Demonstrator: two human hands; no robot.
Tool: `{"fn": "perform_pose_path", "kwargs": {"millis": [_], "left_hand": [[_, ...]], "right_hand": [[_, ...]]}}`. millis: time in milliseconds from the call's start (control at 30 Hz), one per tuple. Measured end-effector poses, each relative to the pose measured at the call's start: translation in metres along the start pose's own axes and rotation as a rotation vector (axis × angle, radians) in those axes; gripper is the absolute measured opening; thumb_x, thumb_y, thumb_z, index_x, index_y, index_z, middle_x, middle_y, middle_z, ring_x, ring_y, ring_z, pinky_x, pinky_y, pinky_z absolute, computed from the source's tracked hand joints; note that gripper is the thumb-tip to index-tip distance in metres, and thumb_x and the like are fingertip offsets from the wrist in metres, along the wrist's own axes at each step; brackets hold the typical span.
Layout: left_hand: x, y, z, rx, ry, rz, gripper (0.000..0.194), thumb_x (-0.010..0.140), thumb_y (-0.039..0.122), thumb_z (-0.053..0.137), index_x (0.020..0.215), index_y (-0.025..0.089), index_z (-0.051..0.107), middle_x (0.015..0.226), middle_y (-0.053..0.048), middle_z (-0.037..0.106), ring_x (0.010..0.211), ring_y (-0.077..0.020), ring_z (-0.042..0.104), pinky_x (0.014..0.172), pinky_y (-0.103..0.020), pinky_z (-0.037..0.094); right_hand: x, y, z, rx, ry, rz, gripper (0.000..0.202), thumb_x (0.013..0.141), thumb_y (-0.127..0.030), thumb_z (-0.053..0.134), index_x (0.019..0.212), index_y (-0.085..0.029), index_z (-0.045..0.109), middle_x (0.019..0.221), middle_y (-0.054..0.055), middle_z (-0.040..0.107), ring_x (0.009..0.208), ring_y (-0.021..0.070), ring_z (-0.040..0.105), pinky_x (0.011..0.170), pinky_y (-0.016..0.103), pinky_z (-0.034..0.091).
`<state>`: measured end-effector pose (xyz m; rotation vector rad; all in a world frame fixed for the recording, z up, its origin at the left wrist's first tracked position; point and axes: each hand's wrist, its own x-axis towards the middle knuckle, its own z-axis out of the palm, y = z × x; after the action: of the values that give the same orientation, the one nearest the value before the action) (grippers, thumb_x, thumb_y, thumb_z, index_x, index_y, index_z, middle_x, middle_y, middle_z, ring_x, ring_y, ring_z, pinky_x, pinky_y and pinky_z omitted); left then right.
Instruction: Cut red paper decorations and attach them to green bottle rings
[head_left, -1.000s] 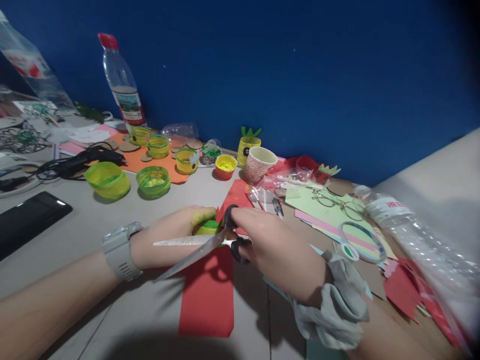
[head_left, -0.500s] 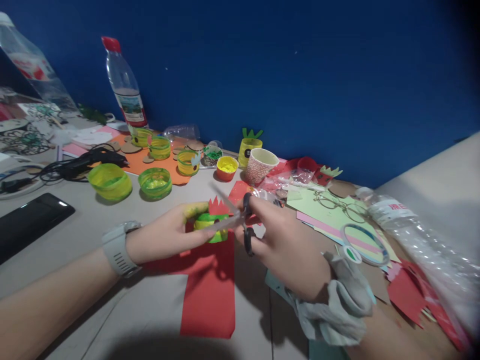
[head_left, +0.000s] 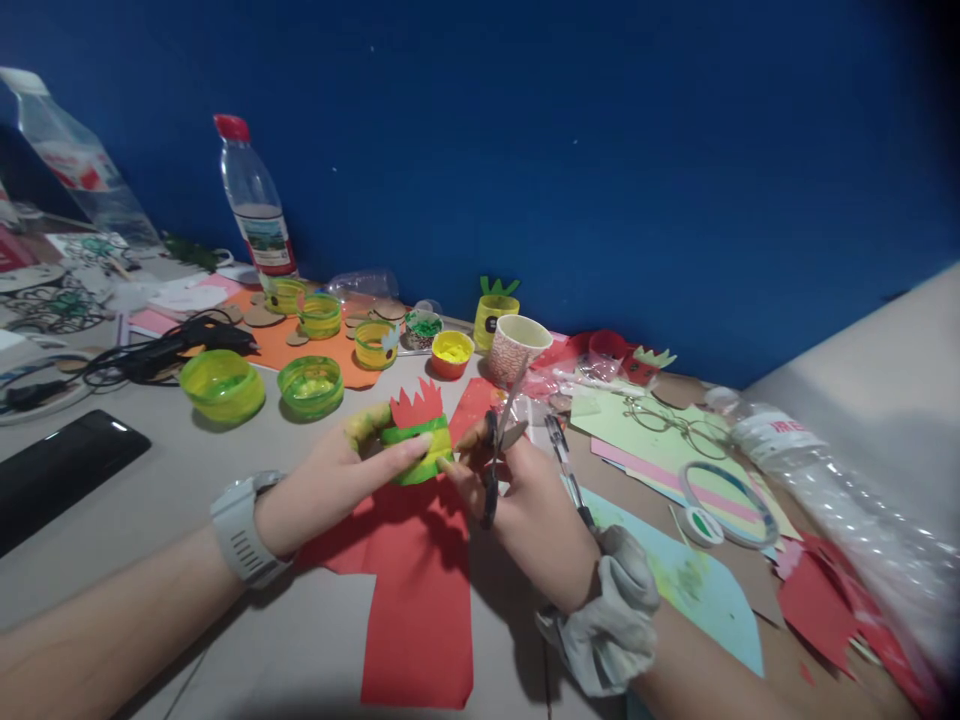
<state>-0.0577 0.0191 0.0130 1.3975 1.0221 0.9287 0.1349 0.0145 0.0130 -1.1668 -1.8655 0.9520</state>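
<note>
My left hand [head_left: 337,480] is closed on a small green and yellow painted ring [head_left: 437,452], with the thumb across its front. A jagged red paper piece [head_left: 417,404] stands up from the ring's top edge. My right hand [head_left: 525,510] has its fingers in the black handles of scissors [head_left: 492,468], whose blades point up and away from the ring. Its fingertips are close to the ring's right side; whether they touch it I cannot tell. Below both hands lies a red paper sheet [head_left: 420,620].
Painted green bowls [head_left: 223,388] and a black phone [head_left: 75,465] are at the left. Behind stand a patterned cup [head_left: 517,350] and a red-capped bottle [head_left: 259,215]. Coloured papers, glasses [head_left: 679,425], tape [head_left: 731,503] and a large plastic bottle [head_left: 825,480] lie at the right.
The scissors have swung away from the red piece, their blades now pointing upward. My right hand's fingertips have come to the ring, which has turned slightly. A pen and blue paper now show.
</note>
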Motion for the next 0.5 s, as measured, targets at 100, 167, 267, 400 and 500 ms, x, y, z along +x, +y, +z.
{"fn": "perform_pose_path", "kwargs": {"millis": [100, 167, 267, 400, 500], "left_hand": [[0.0027, 0.0012, -0.0005, 0.128, 0.028, 0.011, 0.029, 0.088, 0.044, 0.059, 0.101, 0.019, 0.065, 0.101, -0.004, 0.071, 0.094, -0.0219, 0.065, 0.081, -0.030, 0.054], [0.0039, 0.0023, -0.0012, 0.170, 0.043, 0.018, 0.028, 0.087, 0.045, 0.060, 0.096, 0.019, 0.066, 0.095, -0.003, 0.072, 0.091, -0.0217, 0.066, 0.078, -0.029, 0.053], [0.0041, 0.0032, -0.0012, 0.103, 0.077, -0.014, 0.027, 0.086, 0.045, 0.061, 0.097, 0.020, 0.066, 0.094, -0.003, 0.071, 0.089, -0.0208, 0.066, 0.076, -0.028, 0.054], [0.0028, 0.0003, -0.0010, -0.057, 0.074, -0.049, 0.024, 0.089, 0.043, 0.057, 0.096, 0.020, 0.065, 0.099, -0.002, 0.070, 0.092, -0.0193, 0.064, 0.079, -0.028, 0.053], [0.0024, -0.0017, -0.0023, -0.064, 0.036, -0.054, 0.025, 0.088, 0.043, 0.058, 0.098, 0.020, 0.063, 0.103, -0.003, 0.069, 0.096, -0.0205, 0.064, 0.083, -0.029, 0.053]], "right_hand": [[-0.0009, 0.0005, 0.0016, 0.007, -0.012, 0.005, 0.016, 0.088, -0.021, 0.062, 0.086, -0.020, 0.047, 0.083, -0.001, 0.055, 0.074, 0.0145, 0.054, 0.065, 0.025, 0.042], [-0.0018, 0.0012, 0.0022, 0.008, -0.012, 0.007, 0.014, 0.088, -0.021, 0.062, 0.087, -0.020, 0.048, 0.082, -0.001, 0.054, 0.074, 0.0146, 0.053, 0.065, 0.025, 0.042], [-0.0025, 0.0016, 0.0025, 0.000, -0.014, 0.011, 0.013, 0.088, -0.020, 0.062, 0.089, -0.020, 0.049, 0.080, -0.002, 0.054, 0.070, 0.0141, 0.052, 0.065, 0.026, 0.042], [-0.0025, 0.0009, 0.0018, -0.046, -0.032, 0.001, 0.011, 0.089, -0.022, 0.060, 0.089, -0.020, 0.049, 0.082, 0.000, 0.055, 0.072, 0.0154, 0.053, 0.067, 0.028, 0.042], [-0.0025, 0.0008, 0.0013, -0.066, -0.042, 0.004, 0.010, 0.089, -0.019, 0.057, 0.087, -0.020, 0.047, 0.083, 0.001, 0.056, 0.073, 0.0159, 0.053, 0.068, 0.029, 0.042]]}}
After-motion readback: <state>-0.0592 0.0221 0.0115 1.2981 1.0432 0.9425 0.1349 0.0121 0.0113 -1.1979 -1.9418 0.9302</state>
